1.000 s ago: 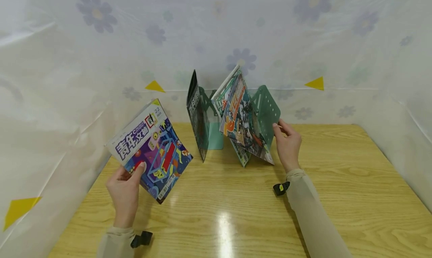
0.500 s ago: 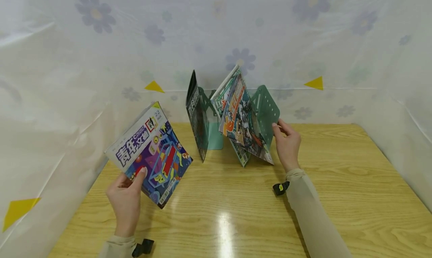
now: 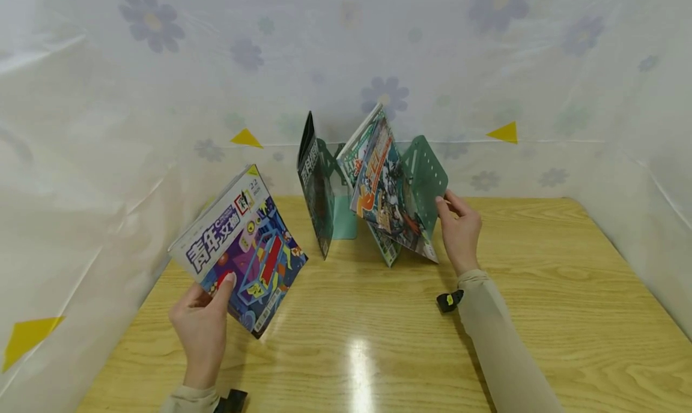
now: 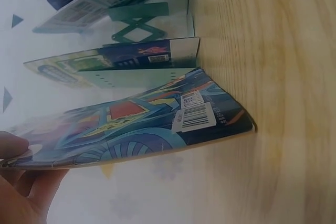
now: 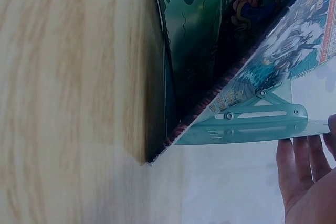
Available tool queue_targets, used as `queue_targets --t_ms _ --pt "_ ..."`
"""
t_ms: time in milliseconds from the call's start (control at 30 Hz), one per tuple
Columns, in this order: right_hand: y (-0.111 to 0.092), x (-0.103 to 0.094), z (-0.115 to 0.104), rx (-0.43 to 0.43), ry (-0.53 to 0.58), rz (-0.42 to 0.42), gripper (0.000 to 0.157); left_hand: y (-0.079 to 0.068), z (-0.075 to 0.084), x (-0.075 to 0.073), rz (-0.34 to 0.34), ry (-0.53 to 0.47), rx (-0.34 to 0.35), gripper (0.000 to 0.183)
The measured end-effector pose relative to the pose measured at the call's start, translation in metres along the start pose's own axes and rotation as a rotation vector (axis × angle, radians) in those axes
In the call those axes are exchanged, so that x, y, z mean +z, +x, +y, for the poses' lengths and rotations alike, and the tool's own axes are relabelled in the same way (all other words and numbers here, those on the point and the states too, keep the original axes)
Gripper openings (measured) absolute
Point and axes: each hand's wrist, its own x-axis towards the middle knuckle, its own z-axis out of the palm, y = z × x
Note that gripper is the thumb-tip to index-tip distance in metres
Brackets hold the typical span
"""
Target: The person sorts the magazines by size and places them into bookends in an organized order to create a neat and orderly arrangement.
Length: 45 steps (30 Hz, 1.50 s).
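My left hand pinches a magazine by its lower left edge, thumb on the purple and blue cover, and holds it tilted above the table's left side. In the left wrist view its lower corner with a barcode is close to the wood. A green metal expanding bookend stands at the middle back. My right hand grips the edge of its right panel between thumb and fingers. Within the bookend, several magazines lean to the right side, the front one slanting; a dark magazine stands at the left panel.
The wooden table reaches to a pale flowered curtain behind and at both sides. Yellow triangles mark the curtain. Black straps sit at both wrists.
My left hand has drawn the magazine slightly down and toward me. My right hand, the bookend and the standing magazines look unmoved.
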Motion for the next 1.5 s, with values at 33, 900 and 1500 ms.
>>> queue_targets --t_ms 33,900,1500 --pt "0.000 0.000 0.000 0.003 -0.001 0.001 0.038 -0.001 0.000 0.000 0.001 0.004 0.003 0.026" --pt "0.000 0.000 -0.002 0.008 -0.001 0.003 0.037 -0.020 0.007 -0.007 -0.091 0.012 0.080 0.029" --pt "-0.001 0.000 -0.001 0.004 0.009 -0.006 0.038 -0.025 0.008 -0.007 -0.165 0.076 0.172 0.033"
